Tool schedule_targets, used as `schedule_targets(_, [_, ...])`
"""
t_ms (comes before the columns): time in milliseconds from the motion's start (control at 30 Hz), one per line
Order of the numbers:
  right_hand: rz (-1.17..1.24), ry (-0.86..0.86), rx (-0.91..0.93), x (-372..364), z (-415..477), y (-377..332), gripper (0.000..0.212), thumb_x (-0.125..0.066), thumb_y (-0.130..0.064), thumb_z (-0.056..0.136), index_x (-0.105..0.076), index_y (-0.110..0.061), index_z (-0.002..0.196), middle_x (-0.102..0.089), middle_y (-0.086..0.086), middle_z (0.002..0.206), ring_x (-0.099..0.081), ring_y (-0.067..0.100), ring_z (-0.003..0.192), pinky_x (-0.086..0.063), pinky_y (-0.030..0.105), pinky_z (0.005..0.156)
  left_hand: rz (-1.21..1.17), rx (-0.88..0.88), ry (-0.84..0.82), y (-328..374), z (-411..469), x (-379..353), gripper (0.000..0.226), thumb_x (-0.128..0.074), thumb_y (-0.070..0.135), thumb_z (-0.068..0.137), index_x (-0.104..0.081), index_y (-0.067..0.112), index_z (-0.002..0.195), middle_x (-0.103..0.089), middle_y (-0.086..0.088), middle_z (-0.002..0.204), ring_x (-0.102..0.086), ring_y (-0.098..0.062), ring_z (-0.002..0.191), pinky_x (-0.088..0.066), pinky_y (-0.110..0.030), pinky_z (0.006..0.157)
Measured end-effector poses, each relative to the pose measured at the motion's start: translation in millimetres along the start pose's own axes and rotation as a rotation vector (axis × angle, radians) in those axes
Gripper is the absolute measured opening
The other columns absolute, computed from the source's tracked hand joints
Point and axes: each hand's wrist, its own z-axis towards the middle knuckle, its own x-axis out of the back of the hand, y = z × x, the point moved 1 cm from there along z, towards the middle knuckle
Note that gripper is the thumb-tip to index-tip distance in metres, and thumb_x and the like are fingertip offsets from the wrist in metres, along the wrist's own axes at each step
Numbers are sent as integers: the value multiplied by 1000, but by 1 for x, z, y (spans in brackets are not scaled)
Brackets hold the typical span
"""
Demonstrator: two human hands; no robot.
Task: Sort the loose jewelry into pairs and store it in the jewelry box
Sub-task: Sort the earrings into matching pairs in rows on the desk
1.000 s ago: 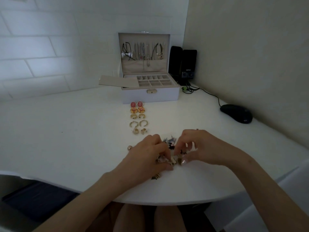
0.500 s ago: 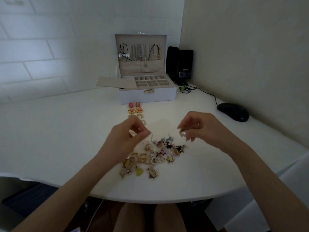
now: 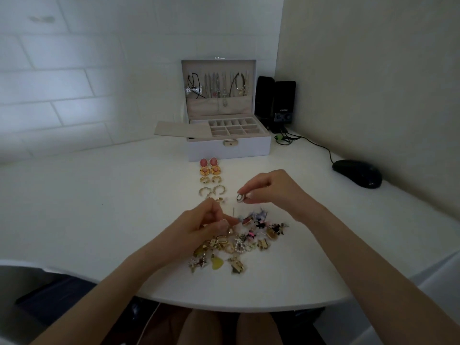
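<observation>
The right hand (image 3: 273,189) is up above the white round surface (image 3: 99,207), and its fingers (image 3: 250,190) pinch a small round earring with a dark rim (image 3: 240,197). The left hand (image 3: 199,229) sits lower, at the top left edge of the messy pile of loose gold and colourful jewelry (image 3: 239,245). Its fingers (image 3: 219,221) are curled close together, but I cannot tell if they hold anything. Behind the hands, pairs lie in a neat line going back to the box: two pink round earrings (image 3: 208,161) at the far end, then two orange and gold round ones (image 3: 210,170), then two small gold ones (image 3: 211,179), then two gold hoops (image 3: 212,191). The white jewelry box with a gold lock (image 3: 229,149) stands open by the wall. Necklaces (image 3: 219,88) hang inside its lid. A flat beige tray cover (image 3: 181,129) sticks out on its left side. Two black speakers (image 3: 275,103) stand just beside the box, and a black computer mouse (image 3: 357,173) lies far over to the right.
</observation>
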Motion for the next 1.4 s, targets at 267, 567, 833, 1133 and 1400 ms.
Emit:
schedule_targets(267, [-278,38,6,-13,14,5,15,-74,4,71,-73,-10,76,-69,-1,75,-66,7,74,-51,12,67,-91,-15,46,-4,-4,2,15,-53,20,91,-50,5,91,-71,6,105,-65,-10,101,-52,-35,90])
schedule_targets(567, [-311,-248,51,-15,3,-2,24,-61,9,77,-73,-11,82,-73,-6,81,-65,-4,74,-46,12,67,34,60,465,-16,9,19,13,-70,23,80,-59,16,75,-63,5,77,-53,1,65,-40,-9,61])
schedule_targets(833, [-269,-352,111,-18,6,-13,32,-52,16,80,-65,-10,94,-73,5,81,-66,5,83,-48,19,81,-35,218,407,-17,18,24,12,-70,19,81,-65,9,78,-67,0,66,-57,-3,54,-46,-14,53])
schedule_targets(1133, [-401,-341,176,-35,13,-7,42,-52,14,78,-57,-26,92,-72,-6,75,-62,0,85,-48,28,88,124,322,308,-20,25,23,13,-68,24,83,-66,12,78,-64,6,59,-52,7,42,-35,-4,44])
schedule_targets(1400, [-287,-229,209,-36,14,0,34,-66,12,73,-61,-18,90,-66,4,83,-64,17,82,-54,26,78,245,278,287,-19,26,21,15,-72,28,79,-63,16,83,-66,2,75,-59,-8,65,-47,-22,64])
